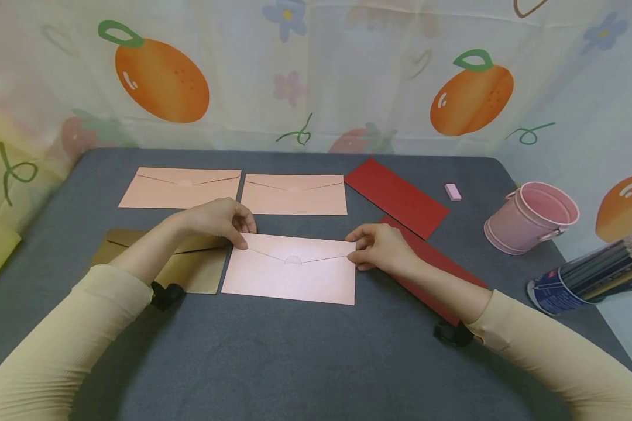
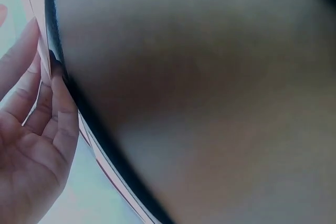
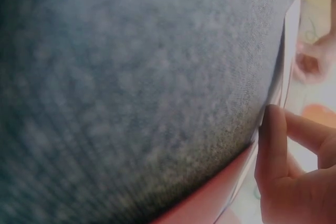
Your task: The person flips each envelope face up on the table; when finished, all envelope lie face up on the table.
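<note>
Head view: bright, even, diffuse light; soft shadows lie under both arms on the table (image 1: 295, 362). Edges bow from wide-angle distortion. No glare. Both wrist views are heavily blurred: close surfaces fill the frame out of focus, with bright washed-out background at the margins.

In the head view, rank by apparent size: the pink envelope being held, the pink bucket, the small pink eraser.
1. Pink envelope, pinched at its top corners by the left hand and right hand.
2. Pink bucket.
3. Pink eraser, clearly smallest, though farther away.
</note>
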### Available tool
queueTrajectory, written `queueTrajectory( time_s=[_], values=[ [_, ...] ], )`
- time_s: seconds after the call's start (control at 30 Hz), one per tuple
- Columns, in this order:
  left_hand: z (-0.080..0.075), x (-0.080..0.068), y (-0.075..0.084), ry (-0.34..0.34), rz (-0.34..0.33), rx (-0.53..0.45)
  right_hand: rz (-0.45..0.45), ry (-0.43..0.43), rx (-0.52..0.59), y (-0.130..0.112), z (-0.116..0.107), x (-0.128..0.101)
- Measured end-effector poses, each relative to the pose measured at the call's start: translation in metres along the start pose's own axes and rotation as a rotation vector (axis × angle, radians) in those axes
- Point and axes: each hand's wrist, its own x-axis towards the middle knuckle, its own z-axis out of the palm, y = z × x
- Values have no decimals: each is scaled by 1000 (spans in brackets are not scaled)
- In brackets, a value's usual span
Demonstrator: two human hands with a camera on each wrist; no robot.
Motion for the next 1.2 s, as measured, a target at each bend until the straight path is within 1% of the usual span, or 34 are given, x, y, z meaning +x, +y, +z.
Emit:
queueTrajectory(
  time_s=[0.3,0.53,0.63,0.83,0.97,1.1,1.2],
  values=[
    [1,0,1,27,2,43,-31,36,-60,2,-1,0],
    [1,1,1,25,-2,72,-49,58,-94,2,-2,0],
    [0,1,2,23,-10,101,-50,60,-87,2,-2,0],
    [-1,2,4,16,-23,164,-20,54,-36,2,-2,1],
    [-1,2,8,0,-26,166,-5,36,-6,1,-3,0],
    [-1,1,11,-23,-20,161,-1,29,-2,-1,-8,-2],
    [-1,1,13,-28,-30,166,10,29,13,-4,-11,-4]
  ],
)
